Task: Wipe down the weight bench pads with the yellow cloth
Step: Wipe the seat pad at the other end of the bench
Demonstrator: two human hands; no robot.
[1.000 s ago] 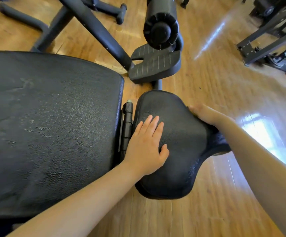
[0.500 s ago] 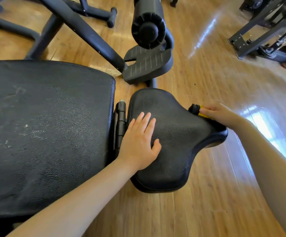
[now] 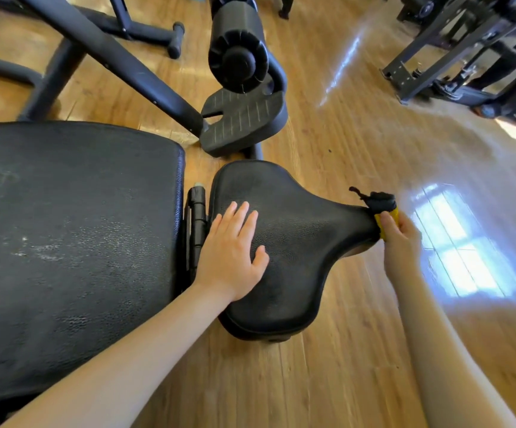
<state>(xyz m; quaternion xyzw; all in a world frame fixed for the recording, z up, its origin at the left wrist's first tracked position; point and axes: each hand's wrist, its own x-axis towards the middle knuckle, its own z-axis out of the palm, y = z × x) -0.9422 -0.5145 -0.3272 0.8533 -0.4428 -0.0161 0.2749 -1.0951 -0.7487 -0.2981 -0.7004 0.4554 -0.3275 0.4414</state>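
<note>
The black seat pad point(image 3: 300, 242) of the weight bench lies in the middle of the view, narrowing to a tip at the right. My left hand point(image 3: 233, 257) rests flat on its left part with the fingers spread. My right hand point(image 3: 400, 234) is at the narrow right tip, closed on the yellow cloth point(image 3: 389, 222), which has a dark black part point(image 3: 378, 200) sticking up above my fingers. The large black back pad point(image 3: 71, 242) fills the left side and shows pale scuffs and speckles. A black hinge point(image 3: 196, 217) sits between the two pads.
A black foam roller point(image 3: 238, 50) and ribbed footplate point(image 3: 244, 122) stand just beyond the seat pad. Black frame tubes point(image 3: 102, 47) cross the wooden floor at upper left. Another machine's metal frame point(image 3: 466, 57) is at upper right. Bright window glare point(image 3: 463, 245) lies on the floor right of my right hand.
My right hand has slid from the far edge of the seat pad to its narrow right tip, and the yellow cloth now shows in it. My left hand has stayed flat on the pad.
</note>
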